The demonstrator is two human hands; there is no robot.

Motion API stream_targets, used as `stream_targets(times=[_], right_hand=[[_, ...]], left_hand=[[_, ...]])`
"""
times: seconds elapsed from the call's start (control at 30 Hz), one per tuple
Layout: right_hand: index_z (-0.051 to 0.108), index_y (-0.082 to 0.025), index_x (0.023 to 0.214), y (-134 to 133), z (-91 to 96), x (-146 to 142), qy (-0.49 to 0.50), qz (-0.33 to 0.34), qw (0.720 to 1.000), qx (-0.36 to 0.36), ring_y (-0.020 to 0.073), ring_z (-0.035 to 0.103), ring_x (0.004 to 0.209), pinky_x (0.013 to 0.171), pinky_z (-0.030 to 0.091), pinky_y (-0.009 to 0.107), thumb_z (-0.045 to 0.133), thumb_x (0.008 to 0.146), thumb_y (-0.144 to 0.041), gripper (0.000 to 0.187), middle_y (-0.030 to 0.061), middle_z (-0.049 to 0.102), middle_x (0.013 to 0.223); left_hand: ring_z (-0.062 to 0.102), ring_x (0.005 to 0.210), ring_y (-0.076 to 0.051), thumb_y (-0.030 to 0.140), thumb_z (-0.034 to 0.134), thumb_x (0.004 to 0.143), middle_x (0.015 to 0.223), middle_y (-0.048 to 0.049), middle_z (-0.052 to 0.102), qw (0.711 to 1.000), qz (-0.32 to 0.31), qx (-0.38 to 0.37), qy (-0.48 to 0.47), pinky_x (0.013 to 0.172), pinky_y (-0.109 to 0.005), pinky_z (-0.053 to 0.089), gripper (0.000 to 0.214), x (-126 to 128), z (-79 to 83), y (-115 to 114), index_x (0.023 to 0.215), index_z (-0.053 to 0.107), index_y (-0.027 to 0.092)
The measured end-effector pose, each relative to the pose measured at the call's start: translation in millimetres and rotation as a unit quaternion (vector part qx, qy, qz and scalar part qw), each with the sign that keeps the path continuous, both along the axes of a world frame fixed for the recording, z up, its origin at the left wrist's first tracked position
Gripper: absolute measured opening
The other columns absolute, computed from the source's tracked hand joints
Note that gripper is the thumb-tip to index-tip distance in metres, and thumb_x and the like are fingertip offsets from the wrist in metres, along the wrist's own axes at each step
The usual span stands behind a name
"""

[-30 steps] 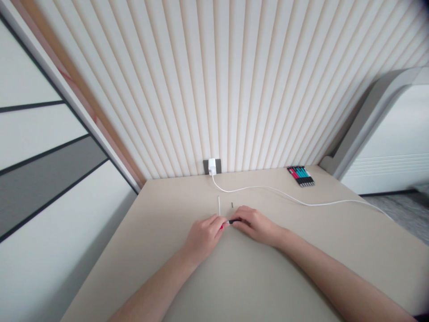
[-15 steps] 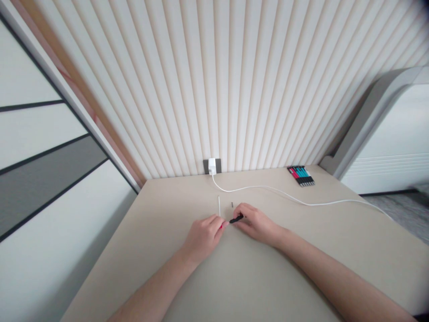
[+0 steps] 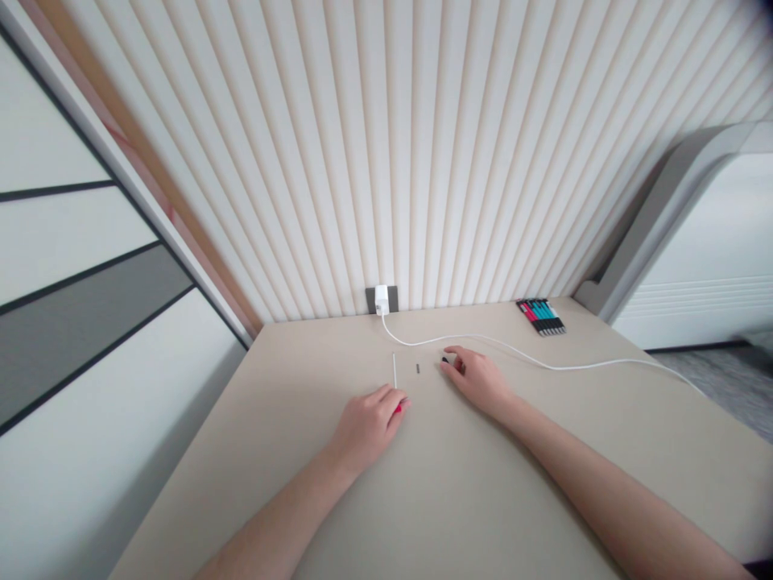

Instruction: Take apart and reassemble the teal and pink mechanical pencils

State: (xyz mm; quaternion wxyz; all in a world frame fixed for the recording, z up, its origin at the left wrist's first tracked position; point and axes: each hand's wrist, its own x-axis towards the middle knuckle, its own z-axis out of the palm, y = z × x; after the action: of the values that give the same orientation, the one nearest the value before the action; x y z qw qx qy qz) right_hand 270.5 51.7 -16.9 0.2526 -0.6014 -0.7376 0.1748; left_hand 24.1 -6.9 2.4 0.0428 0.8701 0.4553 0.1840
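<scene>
Desk [image 3: 290, 379]: L hand [image 3: 368, 423], R hand [image 3: 480, 380] mid-top, well off edges

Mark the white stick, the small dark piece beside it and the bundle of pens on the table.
white stick [image 3: 394, 371]: head view, middle of its length.
small dark piece [image 3: 417, 368]: head view, its centre.
bundle of pens [image 3: 542, 316]: head view, middle of the barrels.

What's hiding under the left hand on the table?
Only a small red tip pokes out from under the left hand. The hand covers the rest, so what it belongs to is hidden.
</scene>
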Motion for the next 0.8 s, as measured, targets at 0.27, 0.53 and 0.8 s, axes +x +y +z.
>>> stream_targets(times=[0.27,0.53,0.8], right_hand=[[0.062,-0.022,0.119,-2,0.8,-2,-0.013,0.038,0.999,-0.003,0.0169,0.06,0.07,0.066,0.039,0.026,0.053,0.088,-0.031,0.033,-0.0001,0.066,0.074],[0.064,-0.021,0.111,-5,-3.2,-9,-0.022,0.034,0.999,0.031,0.0161,0.059,0.067,0.064,0.038,0.026,0.051,0.09,-0.029,0.026,0.0002,0.066,0.074],[0.064,-0.021,0.111,-7,2.5,-10,-0.053,0.059,0.99,0.117,0.0177,0.061,0.072,0.074,0.04,0.031,0.049,0.095,-0.029,0.024,0.0033,0.068,0.081]], left_hand=[[0.068,0.077,-0.016,0.027,0.042,0.1,0.088,-0.0019,0.069,1.0,0.001,0.007,-0.007,0.068,-0.026,0.049,0.021,0,-1.2,1,0.098,0.062,0.021],[0.068,0.081,-0.017,0.023,0.046,0.098,0.093,-0.0017,0.07,1.0,-0.005,0.012,-0.017,0.069,-0.026,0.048,0.016,-1,-4.4,2,0.103,0.061,0.022],[0.068,0.078,-0.016,0.022,0.05,0.096,0.091,-0.001,0.068,1.0,0.007,0.017,-0.013,0.067,-0.025,0.047,0.01,-2,-4.5,4,0.1,0.059,0.022]])
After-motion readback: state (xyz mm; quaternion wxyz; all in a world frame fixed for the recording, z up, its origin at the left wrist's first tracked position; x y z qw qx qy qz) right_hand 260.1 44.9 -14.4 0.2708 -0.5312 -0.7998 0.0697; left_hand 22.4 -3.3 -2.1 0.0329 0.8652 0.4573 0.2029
